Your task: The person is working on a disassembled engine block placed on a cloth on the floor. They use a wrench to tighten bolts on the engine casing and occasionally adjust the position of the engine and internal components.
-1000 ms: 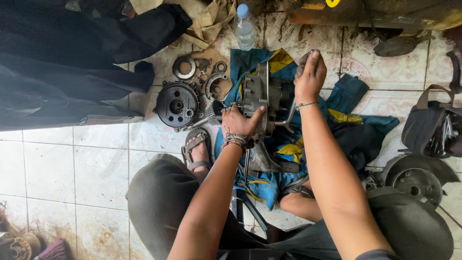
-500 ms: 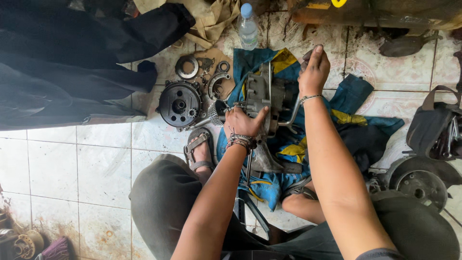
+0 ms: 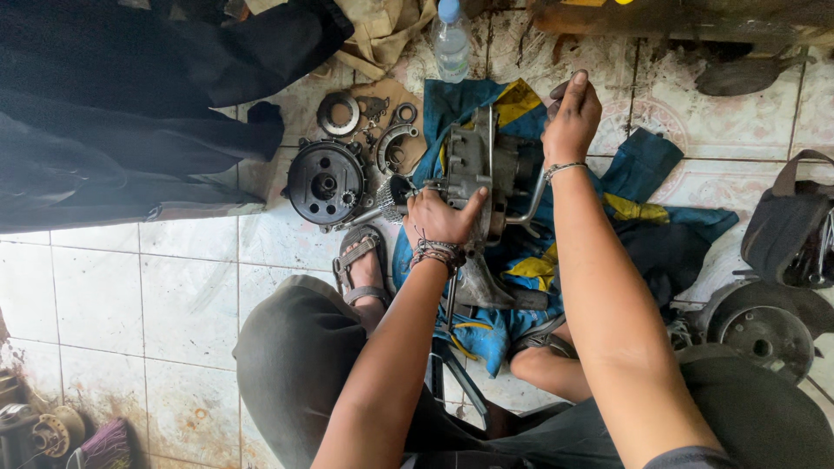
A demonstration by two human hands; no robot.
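A grey metal engine case (image 3: pixel 477 165) rests on a blue and yellow cloth (image 3: pixel 643 169) on the tiled floor between my feet. My left hand (image 3: pixel 441 217) grips the near left side of the case, thumb laid against it. My right hand (image 3: pixel 571 117), greasy, is closed around something small and dark at the case's far right edge; I cannot tell what it is. A bent metal lever (image 3: pixel 528 213) sticks out of the case below my right wrist.
Left of the case lie a round black clutch drum (image 3: pixel 325 183), a metal ring (image 3: pixel 337 113) and a curved part (image 3: pixel 395 146) on cardboard. A plastic bottle (image 3: pixel 452 39) stands at the back. A wheel hub (image 3: pixel 764 330) lies at right, dark fabric (image 3: pixel 130 95) at left.
My right hand has shifted slightly toward the far right edge of the case. My left hand keeps its grip on the case.
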